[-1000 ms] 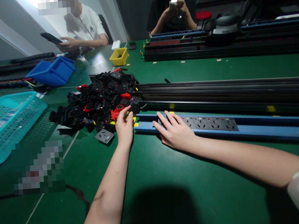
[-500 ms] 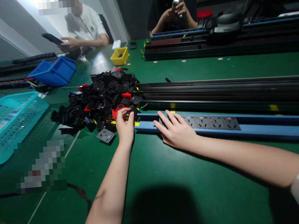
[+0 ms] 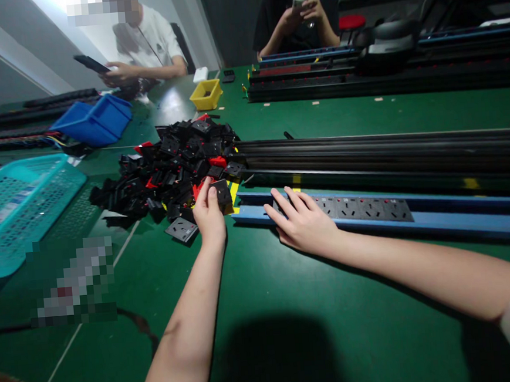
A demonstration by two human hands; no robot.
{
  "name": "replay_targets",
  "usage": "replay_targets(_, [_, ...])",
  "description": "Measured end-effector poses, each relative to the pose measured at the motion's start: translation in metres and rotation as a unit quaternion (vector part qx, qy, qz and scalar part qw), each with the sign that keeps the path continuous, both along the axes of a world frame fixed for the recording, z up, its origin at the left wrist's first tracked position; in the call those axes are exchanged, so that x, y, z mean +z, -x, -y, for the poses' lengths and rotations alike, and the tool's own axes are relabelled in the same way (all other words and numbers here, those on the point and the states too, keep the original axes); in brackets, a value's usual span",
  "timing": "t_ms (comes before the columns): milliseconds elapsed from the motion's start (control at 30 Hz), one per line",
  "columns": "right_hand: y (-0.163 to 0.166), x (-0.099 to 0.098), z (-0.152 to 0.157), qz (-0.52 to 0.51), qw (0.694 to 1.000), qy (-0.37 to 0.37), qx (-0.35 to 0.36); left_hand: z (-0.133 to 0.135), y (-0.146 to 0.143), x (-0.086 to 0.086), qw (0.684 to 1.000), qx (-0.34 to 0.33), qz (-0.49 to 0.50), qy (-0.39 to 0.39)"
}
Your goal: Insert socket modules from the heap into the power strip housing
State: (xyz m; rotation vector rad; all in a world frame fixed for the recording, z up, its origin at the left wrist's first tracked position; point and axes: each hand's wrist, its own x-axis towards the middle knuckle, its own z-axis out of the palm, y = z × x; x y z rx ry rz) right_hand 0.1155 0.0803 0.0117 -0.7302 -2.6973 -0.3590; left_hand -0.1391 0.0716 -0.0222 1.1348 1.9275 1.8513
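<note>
Head view: left hand (image 3: 208, 215) had its grip closed on a black socket module (image 3: 222, 193) at the near edge of the module pile (image 3: 169, 168). Right hand (image 3: 304, 225) lay flat, fingers spread, grasping nothing, on the blue rail (image 3: 460, 222) atop the green surface (image 3: 290, 306).

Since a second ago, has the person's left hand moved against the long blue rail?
Yes. The left hand has drawn slightly back from the pile of black socket modules toward the blue rail's near end, now gripping a black socket module.
</note>
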Motion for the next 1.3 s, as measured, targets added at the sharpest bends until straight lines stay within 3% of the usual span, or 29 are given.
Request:
replay_targets(267, [0.0014,-0.0012,0.0006,0.000,1.000,-0.006,-0.004,-0.0009,-0.0018,0.0029,0.999,0.019,-0.016,0.022])
replay_targets(633, [0.0004,-0.0009,0.0000,-0.002,1.000,-0.007,0.000,0.0016,-0.0020,0.0081,0.997,-0.044,0.008,0.068])
replay_targets(933, [0.0004,-0.0011,0.0000,-0.004,1.000,-0.008,0.000,-0.0002,-0.0002,0.0036,0.996,-0.054,0.013,0.068])
replay_targets(1300, [0.0002,-0.0007,0.0001,-0.002,1.000,-0.009,-0.001,0.0037,-0.0067,0.0061,0.991,0.001,-0.049,0.122])
